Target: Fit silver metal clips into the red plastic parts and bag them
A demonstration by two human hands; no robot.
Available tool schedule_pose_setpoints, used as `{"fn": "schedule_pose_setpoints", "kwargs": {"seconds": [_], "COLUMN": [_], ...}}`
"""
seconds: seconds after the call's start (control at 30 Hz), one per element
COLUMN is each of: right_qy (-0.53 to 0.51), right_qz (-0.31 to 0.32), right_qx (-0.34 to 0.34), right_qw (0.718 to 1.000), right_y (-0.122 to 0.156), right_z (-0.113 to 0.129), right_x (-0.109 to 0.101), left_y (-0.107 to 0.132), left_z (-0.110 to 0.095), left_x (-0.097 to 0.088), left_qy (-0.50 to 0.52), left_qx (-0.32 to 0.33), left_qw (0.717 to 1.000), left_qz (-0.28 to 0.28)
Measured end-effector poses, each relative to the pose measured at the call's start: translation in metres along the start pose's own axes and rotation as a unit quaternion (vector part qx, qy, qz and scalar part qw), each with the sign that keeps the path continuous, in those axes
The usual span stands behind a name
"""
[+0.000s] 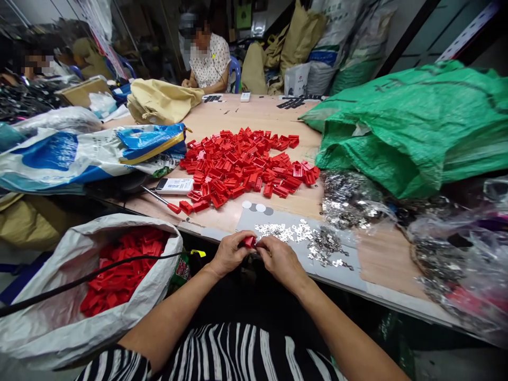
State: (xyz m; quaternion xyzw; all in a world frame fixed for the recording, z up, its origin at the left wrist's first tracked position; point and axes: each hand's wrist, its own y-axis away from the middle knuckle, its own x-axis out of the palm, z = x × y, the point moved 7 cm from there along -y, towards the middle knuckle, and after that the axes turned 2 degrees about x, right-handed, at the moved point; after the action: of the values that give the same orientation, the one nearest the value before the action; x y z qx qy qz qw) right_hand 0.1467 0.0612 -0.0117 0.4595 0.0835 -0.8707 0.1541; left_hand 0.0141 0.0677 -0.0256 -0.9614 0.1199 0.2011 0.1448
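My left hand [232, 253] is closed on a small red plastic housing [250, 242] at the table's near edge. Beside it, my right hand [280, 259] has its thumb and fingers pinched together against the right end of that part; whatever they hold there is too small to make out. Just beyond my hands, small shiny metal pieces [283, 231] lie spread on a grey mat [349, 248]. A darker cluster of metal pieces [326, 246] sits right of them. Farther back is a wide heap of red plastic housings [242, 166].
At my left stands an open white sack [43, 301] holding more red housings, with a black cable across it. A red-handled screwdriver [162, 201] lies by a white box [174, 185]. A green sack [413, 127] covers the right side. Another person [210, 58] sits across the table.
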Motion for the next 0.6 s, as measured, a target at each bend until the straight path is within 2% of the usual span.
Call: {"fn": "schedule_pose_setpoints", "kwargs": {"seconds": [0.07, 0.3, 0.6], "right_qy": [-0.005, -0.104, -0.073], "right_qz": [-0.008, 0.029, 0.029], "right_qx": [0.001, -0.014, -0.022], "right_qw": [1.000, 0.994, 0.997], "right_y": [-0.001, 0.000, 0.005], "right_z": [0.001, -0.004, -0.003], "right_x": [0.000, -0.015, -0.012], "left_y": [0.000, 0.000, -0.001], "left_z": [0.000, -0.002, -0.005], "left_x": [0.000, -0.001, -0.001], "left_qy": [0.004, -0.003, -0.008], "left_qx": [0.000, 0.000, 0.013], "left_qw": [1.000, 1.000, 1.000], "left_qz": [0.000, 0.010, 0.027]}}
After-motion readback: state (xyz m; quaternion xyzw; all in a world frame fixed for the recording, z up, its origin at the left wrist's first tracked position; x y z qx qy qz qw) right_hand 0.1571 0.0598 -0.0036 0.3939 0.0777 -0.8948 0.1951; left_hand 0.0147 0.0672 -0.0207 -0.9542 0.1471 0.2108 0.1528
